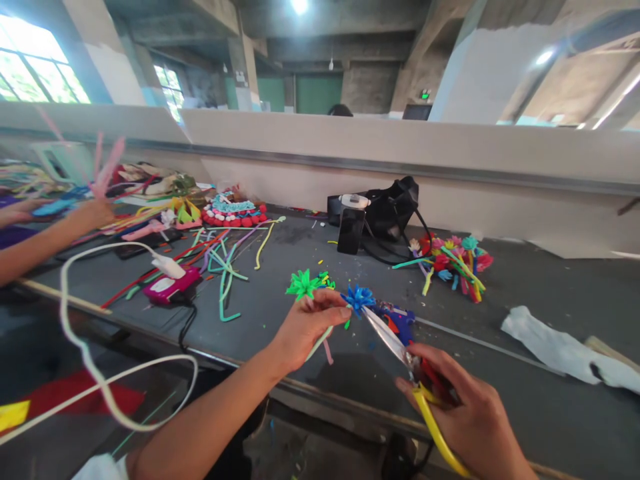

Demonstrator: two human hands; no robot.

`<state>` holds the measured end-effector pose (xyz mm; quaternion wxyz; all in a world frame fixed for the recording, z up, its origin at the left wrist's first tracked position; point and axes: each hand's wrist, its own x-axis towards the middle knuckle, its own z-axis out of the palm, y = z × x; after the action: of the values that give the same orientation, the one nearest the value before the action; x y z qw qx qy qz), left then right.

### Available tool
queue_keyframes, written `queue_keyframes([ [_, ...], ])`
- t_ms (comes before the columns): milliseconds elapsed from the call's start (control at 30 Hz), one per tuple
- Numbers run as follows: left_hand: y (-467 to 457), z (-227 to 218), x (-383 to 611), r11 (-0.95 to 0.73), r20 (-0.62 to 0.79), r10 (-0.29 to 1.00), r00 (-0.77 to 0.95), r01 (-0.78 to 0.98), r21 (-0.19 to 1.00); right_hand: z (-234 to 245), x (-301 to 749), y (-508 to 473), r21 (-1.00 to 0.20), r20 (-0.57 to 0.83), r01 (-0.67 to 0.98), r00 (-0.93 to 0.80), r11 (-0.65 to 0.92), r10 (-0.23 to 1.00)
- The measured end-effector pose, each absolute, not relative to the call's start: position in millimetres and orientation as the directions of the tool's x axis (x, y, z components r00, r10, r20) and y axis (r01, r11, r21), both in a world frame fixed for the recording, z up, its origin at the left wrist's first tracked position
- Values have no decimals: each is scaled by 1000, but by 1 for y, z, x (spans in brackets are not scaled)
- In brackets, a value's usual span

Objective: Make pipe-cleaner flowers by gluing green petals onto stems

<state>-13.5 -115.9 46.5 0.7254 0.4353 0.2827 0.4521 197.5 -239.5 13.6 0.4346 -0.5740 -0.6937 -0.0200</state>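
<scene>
My left hand [310, 325] is closed, its thumb and fingers pinching a blue fuzzy-stem flower [359, 297]. A pale stem shows below the palm, beside a pink strip [328, 352]. In my right hand [470, 407] is a pair of scissors [390, 339] with yellow handles; the tips of the metal blades meet the underside of the blue flower. Whether the blades are cutting into it I cannot tell. Just behind my left hand is a bright green flower [302, 285], with small green and yellow bits [325, 280] beside it. A blue and orange glue gun [400, 321] lies behind the scissors.
A bundle of colourful flowers [463, 260] lies right of a black bag [397, 210] and phone [351, 231]. A magenta device [173, 285], white cable [80, 347] and loose stems [227, 267] lie left. A co-worker's hand [93, 212] holds pink strips. A white cloth [550, 343] lies right.
</scene>
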Motion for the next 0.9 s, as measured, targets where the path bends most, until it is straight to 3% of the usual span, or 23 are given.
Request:
queue_keyframes([
  [400, -111, 37, -23, 187, 16, 882, 471, -381, 906, 6, 209, -246, -387, 603, 859, -40, 335, 797],
  [900, -105, 33, -26, 192, 29, 876, 482, -402, 895, 3, 208, -251, -383, 565, 884, -5, 268, 825],
])
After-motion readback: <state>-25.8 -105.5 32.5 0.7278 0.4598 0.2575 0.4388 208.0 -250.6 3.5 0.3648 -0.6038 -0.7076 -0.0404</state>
